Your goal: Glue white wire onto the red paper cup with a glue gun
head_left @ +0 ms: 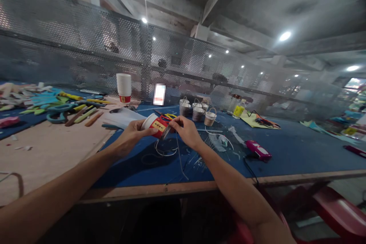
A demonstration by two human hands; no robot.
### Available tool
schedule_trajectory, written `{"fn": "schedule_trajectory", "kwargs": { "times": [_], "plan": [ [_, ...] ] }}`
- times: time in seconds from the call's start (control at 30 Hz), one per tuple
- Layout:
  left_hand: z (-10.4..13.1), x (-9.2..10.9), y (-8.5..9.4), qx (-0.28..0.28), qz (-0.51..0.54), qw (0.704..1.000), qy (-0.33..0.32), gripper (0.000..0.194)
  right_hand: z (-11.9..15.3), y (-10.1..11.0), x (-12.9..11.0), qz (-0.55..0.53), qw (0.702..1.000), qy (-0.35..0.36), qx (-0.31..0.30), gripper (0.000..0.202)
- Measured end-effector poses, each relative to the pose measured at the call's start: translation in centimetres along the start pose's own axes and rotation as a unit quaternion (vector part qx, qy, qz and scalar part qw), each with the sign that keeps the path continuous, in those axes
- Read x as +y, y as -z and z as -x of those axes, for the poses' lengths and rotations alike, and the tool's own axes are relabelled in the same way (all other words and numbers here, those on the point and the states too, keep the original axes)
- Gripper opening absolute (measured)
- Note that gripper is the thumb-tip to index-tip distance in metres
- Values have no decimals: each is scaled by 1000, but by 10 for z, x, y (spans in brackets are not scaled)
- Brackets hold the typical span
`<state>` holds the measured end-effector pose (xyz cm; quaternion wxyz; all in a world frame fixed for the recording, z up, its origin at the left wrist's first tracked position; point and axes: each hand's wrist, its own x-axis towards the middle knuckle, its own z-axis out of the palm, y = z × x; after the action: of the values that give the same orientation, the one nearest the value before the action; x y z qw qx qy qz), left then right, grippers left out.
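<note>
A red and white paper cup (159,126) lies tilted on its side in the air above the blue mat (126,164). My left hand (137,133) grips it around its white end, thumb on the red label. At the cup's other end, my right hand (184,129) has its fingers pinched together at the edge; a thin pale strand hangs below them to the mat, and whether they hold the strand or the cup's edge is too small to tell. Loops of white cord (166,154) rest under the cup.
Behind stand small baskets with handles (198,113), stacked paper cups (124,87) and a bright phone (159,94). Scissors (58,114) and wooden-handled tools (85,116) lie left. To the right are a magenta device (258,150), a yellow-labelled bottle (239,109) and red stools (340,209).
</note>
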<state>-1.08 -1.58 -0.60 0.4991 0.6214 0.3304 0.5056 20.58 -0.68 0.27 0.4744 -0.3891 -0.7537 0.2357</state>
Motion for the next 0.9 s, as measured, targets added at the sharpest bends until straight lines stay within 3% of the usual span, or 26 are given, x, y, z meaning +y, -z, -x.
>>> {"fn": "schedule_trajectory", "kwargs": {
  "times": [0.2, 0.53, 0.9],
  "plan": [
    [-1, -1, 1, -16, 26, 1000, -2, 23, -5, -1, 9, -79, 996, -35, -20, 21],
    [-1, -1, -1, -17, 23, 1000, 4, 23, -9, 0, 13, -123, 987, -81, -58, 31],
    [-2, 3, 0, 30, 41, 999, 3, 30, -9, -2, 13, -213, 971, -102, -38, 48]
  ]
}}
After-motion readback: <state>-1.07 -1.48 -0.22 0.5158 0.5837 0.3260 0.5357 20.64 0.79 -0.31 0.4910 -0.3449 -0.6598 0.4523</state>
